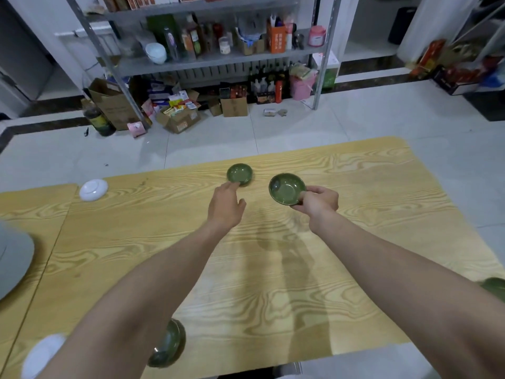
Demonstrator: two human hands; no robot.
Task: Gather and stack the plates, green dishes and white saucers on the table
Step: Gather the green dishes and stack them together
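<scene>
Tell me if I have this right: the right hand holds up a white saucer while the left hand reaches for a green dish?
Not quite. The head view shows the right hand holding up a green dish, not a white saucer. The rest stands: the left hand reaches for the other green dish.

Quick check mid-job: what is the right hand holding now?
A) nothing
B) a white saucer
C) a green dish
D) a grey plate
C: the right hand pinches a green dish by its rim, thumb on the inside.
</scene>
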